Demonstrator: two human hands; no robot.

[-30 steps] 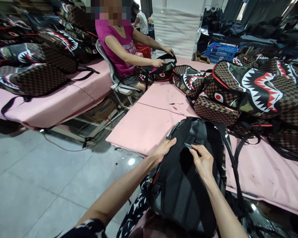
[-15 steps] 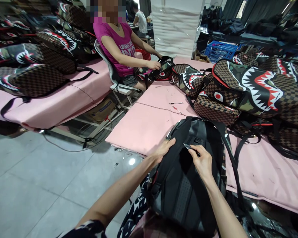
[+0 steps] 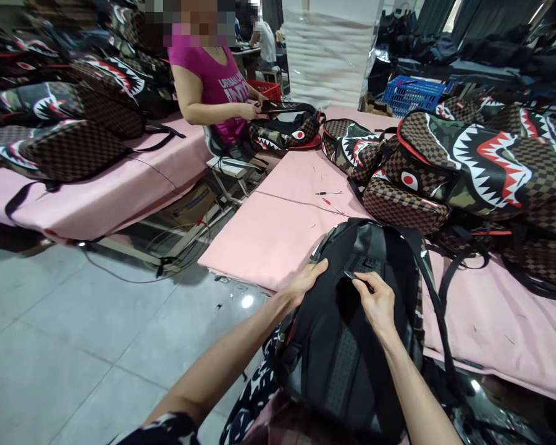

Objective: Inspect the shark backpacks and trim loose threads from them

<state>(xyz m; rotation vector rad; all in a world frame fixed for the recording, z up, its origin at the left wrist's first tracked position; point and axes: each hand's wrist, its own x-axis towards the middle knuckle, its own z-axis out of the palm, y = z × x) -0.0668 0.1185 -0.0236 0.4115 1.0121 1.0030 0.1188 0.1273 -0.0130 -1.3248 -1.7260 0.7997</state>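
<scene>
A black backpack (image 3: 347, 364) leans against the table edge with its padded back panel facing me. My left hand (image 3: 309, 279) grips its upper left edge, thumb on the black panel and the other fingers hidden behind. In my right hand (image 3: 376, 298) is a pair of thread snips (image 3: 350, 274), pinched between thumb and fingers. Their silver tips point left, over the upper part of the back panel. A shoulder strap (image 3: 433, 290) hangs down along the bag's right side.
Shark-mouth backpacks (image 3: 482, 161) are piled on the right of the pink table (image 3: 259, 238). A pen (image 3: 328, 193) and a red pen-like item (image 3: 332, 206) lie on it. Across the table sits a co-worker (image 3: 208, 80) with another backpack (image 3: 285, 133). More bags (image 3: 69, 148) lie at left.
The co-worker has leaned back and shifted left, hands now at the near bag's left end. My hands and the black backpack stay nearly still; the snips' blades look closer together.
</scene>
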